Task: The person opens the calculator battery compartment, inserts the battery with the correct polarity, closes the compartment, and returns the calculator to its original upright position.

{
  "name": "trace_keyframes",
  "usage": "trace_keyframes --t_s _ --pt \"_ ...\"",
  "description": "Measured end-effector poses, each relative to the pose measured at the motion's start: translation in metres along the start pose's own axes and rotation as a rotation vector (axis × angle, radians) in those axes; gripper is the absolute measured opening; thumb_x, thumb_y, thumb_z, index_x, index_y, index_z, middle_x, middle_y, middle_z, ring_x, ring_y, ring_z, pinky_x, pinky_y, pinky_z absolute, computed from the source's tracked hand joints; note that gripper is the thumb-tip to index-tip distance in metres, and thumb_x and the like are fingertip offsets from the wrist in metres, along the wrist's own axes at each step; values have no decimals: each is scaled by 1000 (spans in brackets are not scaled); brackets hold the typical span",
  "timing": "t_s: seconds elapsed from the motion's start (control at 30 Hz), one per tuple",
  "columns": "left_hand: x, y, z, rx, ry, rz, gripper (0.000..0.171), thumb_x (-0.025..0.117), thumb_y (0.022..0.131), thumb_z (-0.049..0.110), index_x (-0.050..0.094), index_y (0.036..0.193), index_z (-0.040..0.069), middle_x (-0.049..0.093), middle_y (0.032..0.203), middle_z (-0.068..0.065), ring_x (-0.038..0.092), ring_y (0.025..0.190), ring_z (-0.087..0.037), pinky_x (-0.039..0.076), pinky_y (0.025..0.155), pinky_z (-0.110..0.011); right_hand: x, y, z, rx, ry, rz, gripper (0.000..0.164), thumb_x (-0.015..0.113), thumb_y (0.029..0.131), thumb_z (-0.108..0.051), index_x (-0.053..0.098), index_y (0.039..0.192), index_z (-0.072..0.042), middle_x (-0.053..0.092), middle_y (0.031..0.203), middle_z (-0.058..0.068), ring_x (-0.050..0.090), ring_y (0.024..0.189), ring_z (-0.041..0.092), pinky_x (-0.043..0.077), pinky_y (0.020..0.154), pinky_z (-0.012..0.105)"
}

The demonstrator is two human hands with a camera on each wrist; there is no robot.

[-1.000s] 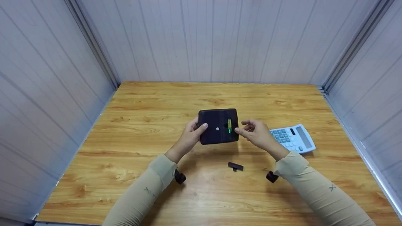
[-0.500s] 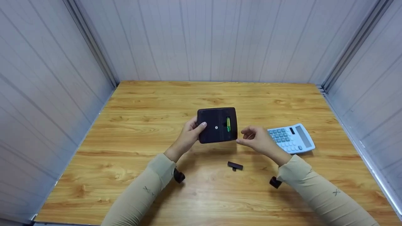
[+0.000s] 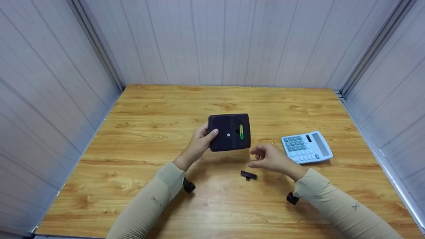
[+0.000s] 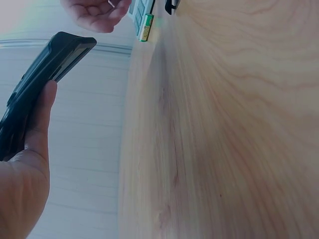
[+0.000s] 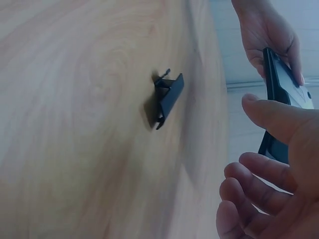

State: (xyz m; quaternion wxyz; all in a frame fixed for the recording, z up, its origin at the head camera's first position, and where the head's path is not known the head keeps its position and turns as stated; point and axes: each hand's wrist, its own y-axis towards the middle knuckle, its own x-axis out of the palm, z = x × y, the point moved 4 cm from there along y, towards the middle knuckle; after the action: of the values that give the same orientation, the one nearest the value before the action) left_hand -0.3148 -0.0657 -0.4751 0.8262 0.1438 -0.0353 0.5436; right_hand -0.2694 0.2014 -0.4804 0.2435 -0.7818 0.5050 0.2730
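My left hand (image 3: pixel 198 145) grips a black calculator (image 3: pixel 224 139) by its left edge, thumb across the back, which faces the head camera. A green battery (image 3: pixel 241 131) lies in the uncovered slot of that back. Below and to the right, my right hand (image 3: pixel 269 158) hovers with nothing in its loosely bent fingers, thumb apart from the rest. Just under its fingertips a small black battery cover (image 3: pixel 248 175) lies on the table, its clip showing in the right wrist view. Another green battery (image 4: pixel 146 27) rests on the table in the left wrist view.
A light blue calculator (image 3: pixel 307 147) lies face up on the wooden table (image 3: pixel 149 116), to the right of my right hand. Pale panel walls (image 3: pixel 212 43) enclose the back and both sides.
My right hand has left the edge of the black calculator and dropped toward the battery cover, its fingers parting. The left hand keeps the black calculator nearly still.
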Motion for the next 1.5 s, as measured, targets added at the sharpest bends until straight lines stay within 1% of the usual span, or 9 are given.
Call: trace_keyframes --t_s 0.07,0.23,0.33,0.5,0.73,1.07,1.3,1.5 --pt "0 0 -1 -1 -2 1 34 49 114 3 54 145 -9 73 117 -9 77 104 -21 69 84 -38 4 -1 0 -3 -8 -38 41 91 89 -21 74 117 4 70 96 11 59 84 17 50 73 26" --pt "0 0 -2 -16 -37 5 35 50 113 3 52 146 -11 74 117 -7 77 104 -20 69 86 -37 15 -3 0 -58 -24 -126 38 91 89 -23 76 113 3 71 90 3 61 81 12 52 72 23" --pt "0 -1 -1 -20 -47 7 35 50 113 3 52 145 -11 74 116 -6 77 104 -20 69 86 -38 21 -4 0 -87 -33 -166 37 91 88 -22 76 111 3 72 90 4 61 81 10 52 72 21" --pt "1 -2 1 -14 -44 1 34 50 113 3 53 145 -11 74 116 -6 78 105 -21 69 87 -39 29 -2 2 -100 -48 -210 34 93 86 -21 75 106 1 71 89 6 59 80 10 50 72 22" --pt "1 -3 2 -6 -43 2 34 50 113 3 53 145 -10 75 116 -7 78 104 -20 69 86 -39 33 -1 3 -95 -81 -214 32 94 84 -19 76 104 -1 71 88 4 60 80 10 52 73 24" --pt "1 -4 2 -24 -34 17 33 51 113 3 54 143 -11 74 114 -7 77 102 -20 69 85 -38 38 -2 2 -48 -101 -217 23 93 85 -17 80 100 -7 72 87 -1 61 81 11 52 75 26" --pt "-1 -5 0 -38 -12 9 36 50 113 6 53 147 -9 73 116 -9 77 103 -20 69 84 -37 40 -5 1 -58 -106 -226 20 90 85 -12 81 102 -7 74 89 -2 62 82 11 54 76 28" --pt "0 -4 0 -38 -16 13 36 51 113 5 54 146 -10 73 116 -10 78 102 -21 69 83 -38 41 -5 -1 -58 -113 -226 18 90 85 -9 80 100 -8 74 88 -2 63 82 11 56 76 29"
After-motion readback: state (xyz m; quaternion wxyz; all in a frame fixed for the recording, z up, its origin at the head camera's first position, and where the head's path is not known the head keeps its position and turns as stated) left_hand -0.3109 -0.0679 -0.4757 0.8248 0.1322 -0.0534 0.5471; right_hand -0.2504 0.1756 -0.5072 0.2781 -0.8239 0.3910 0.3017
